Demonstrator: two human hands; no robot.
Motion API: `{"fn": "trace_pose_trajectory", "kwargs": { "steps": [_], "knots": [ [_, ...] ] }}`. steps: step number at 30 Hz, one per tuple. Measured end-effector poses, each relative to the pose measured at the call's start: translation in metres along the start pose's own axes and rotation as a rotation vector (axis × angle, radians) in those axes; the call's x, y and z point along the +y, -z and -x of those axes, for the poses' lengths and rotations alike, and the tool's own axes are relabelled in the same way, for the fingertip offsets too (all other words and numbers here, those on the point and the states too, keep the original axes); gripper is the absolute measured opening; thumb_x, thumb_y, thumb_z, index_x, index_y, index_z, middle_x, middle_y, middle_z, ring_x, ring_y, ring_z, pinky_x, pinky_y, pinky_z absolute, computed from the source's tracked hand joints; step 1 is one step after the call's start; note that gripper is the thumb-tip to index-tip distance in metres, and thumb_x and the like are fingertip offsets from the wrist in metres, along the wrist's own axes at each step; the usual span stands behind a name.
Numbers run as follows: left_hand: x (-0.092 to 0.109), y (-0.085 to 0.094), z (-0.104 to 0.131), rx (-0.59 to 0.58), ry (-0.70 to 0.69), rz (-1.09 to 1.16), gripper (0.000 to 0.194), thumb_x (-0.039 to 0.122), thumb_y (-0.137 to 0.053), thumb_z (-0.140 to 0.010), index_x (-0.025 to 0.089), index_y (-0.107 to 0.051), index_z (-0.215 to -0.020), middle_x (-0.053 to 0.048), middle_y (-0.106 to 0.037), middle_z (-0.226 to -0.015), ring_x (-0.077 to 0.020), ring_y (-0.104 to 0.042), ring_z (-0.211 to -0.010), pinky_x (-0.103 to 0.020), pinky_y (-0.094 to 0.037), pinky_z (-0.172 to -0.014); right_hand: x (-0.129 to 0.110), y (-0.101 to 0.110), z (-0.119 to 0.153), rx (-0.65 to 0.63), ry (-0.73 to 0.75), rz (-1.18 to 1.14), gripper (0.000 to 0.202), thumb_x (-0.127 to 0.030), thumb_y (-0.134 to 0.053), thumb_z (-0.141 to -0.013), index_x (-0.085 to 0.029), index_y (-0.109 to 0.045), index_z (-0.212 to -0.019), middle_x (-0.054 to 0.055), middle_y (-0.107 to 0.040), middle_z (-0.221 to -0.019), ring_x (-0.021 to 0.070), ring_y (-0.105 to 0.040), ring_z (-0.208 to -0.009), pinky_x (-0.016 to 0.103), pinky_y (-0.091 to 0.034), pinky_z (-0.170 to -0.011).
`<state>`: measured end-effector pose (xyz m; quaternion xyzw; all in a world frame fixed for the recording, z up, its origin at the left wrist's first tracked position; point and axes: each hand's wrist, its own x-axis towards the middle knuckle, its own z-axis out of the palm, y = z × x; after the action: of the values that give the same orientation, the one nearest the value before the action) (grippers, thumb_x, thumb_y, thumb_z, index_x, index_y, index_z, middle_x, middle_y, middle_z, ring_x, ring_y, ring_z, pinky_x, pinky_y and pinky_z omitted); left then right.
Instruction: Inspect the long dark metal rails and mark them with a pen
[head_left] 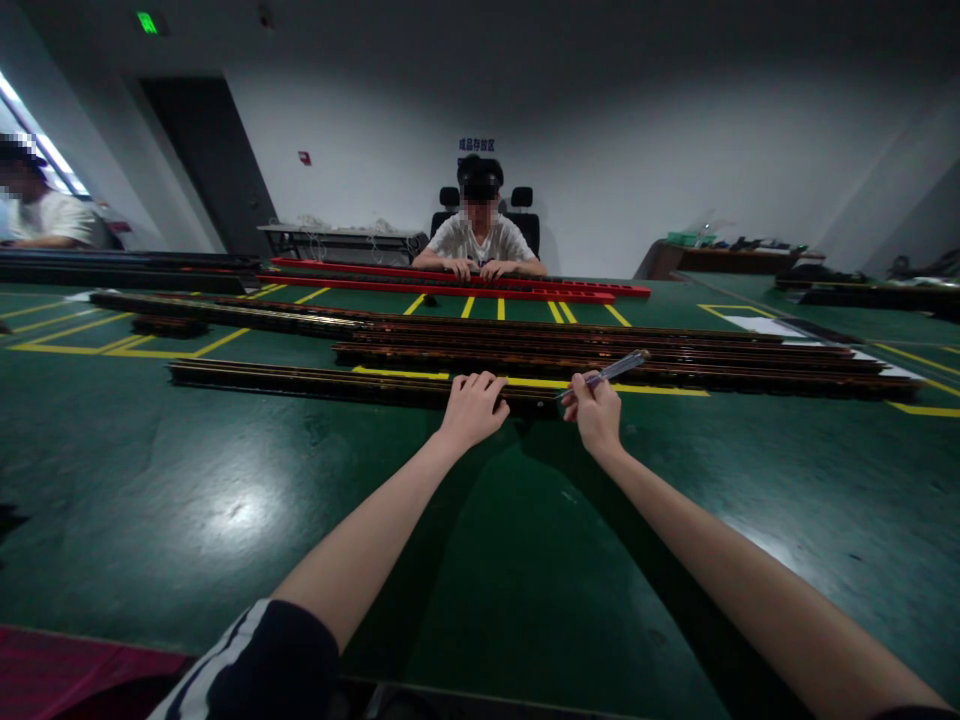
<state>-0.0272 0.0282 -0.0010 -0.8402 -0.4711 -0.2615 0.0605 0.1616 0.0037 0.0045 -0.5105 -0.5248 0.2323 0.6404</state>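
A long dark rail (315,381) lies lengthwise across the green table in front of me. Near its right end, my left hand (474,405) grips it, fingers curled over the top. My right hand (595,408) is closed around a screwdriver (621,368) with a clear handle that points up and to the right. The screwdriver's thin shaft slants down toward the right end of the rail; whether the tip touches it I cannot tell. Just beyond lies a bundle of similar dark rails (675,360), with coppery edges.
The green table (225,480) carries yellow tape lines. Farther back are red rails (450,283), with a seated co-worker (480,240) resting both hands there. Dark rails (127,268) lie at the far left, near another person (56,215). A short dark piece (170,326) sits left.
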Motion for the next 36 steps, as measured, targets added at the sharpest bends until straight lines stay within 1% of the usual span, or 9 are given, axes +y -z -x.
{"fn": "trace_pose_trajectory", "kwargs": {
  "steps": [5,10,17,26,31,36],
  "knots": [
    [0.002,0.0024,0.0002,-0.012,0.008,-0.021,0.035,0.027,-0.043,-0.089,0.016,-0.06,-0.117,-0.01,-0.063,-0.115,-0.0236,-0.057,-0.105,-0.044,-0.038,-0.099,0.0002,0.0003,-0.0003,-0.054,0.02,0.034,0.048,-0.068,-0.055,-0.075,-0.021,-0.049,-0.075,-0.002,-0.054,-0.057,0.0111,-0.05,-0.04,0.024,-0.042,-0.038],
    [0.0022,0.0029,0.0001,-0.008,0.008,-0.037,0.034,0.027,-0.043,-0.089,0.016,-0.061,-0.117,-0.011,-0.064,-0.114,-0.0242,-0.057,-0.105,-0.043,-0.038,-0.097,0.0004,0.0014,-0.0025,-0.09,0.041,0.052,0.048,-0.068,-0.057,-0.074,-0.02,-0.049,-0.078,-0.003,-0.053,-0.055,0.0116,-0.051,-0.04,0.024,-0.042,-0.038],
    [0.0008,0.0009,0.0006,-0.004,0.004,-0.025,0.034,0.027,-0.042,-0.089,0.017,-0.06,-0.117,-0.01,-0.063,-0.116,-0.0234,-0.057,-0.106,-0.043,-0.038,-0.099,0.001,0.0057,-0.0058,-0.154,0.062,0.072,0.051,-0.069,-0.058,-0.072,-0.02,-0.051,-0.078,-0.001,-0.056,-0.058,0.0129,-0.053,-0.042,0.026,-0.044,-0.04],
    [0.001,0.0005,0.0001,-0.006,0.006,-0.014,0.034,0.027,-0.042,-0.09,0.017,-0.06,-0.117,-0.01,-0.063,-0.116,-0.0238,-0.057,-0.106,-0.044,-0.038,-0.099,0.003,0.0058,-0.0051,-0.169,0.109,0.091,0.045,-0.065,-0.059,-0.074,-0.021,-0.049,-0.076,-0.003,-0.054,-0.056,0.0138,-0.053,-0.041,0.026,-0.043,-0.04],
    [0.0,-0.0012,-0.0003,-0.004,0.006,-0.011,0.034,0.028,-0.042,-0.09,0.019,-0.06,-0.117,-0.01,-0.063,-0.116,-0.0244,-0.057,-0.106,-0.045,-0.038,-0.099,0.003,0.0056,-0.0048,-0.16,0.106,0.101,0.043,-0.064,-0.057,-0.076,-0.021,-0.049,-0.076,-0.002,-0.054,-0.056,0.013,-0.053,-0.041,0.026,-0.043,-0.041],
    [0.0007,0.0004,-0.0002,-0.011,0.008,-0.01,0.035,0.028,-0.042,-0.09,0.016,-0.06,-0.118,-0.01,-0.063,-0.116,-0.024,-0.057,-0.106,-0.044,-0.038,-0.099,0.0033,0.0045,-0.0046,-0.145,0.094,0.079,0.044,-0.063,-0.056,-0.077,-0.02,-0.049,-0.077,-0.003,-0.054,-0.057,0.0122,-0.052,-0.04,0.025,-0.043,-0.039]
  ]
}}
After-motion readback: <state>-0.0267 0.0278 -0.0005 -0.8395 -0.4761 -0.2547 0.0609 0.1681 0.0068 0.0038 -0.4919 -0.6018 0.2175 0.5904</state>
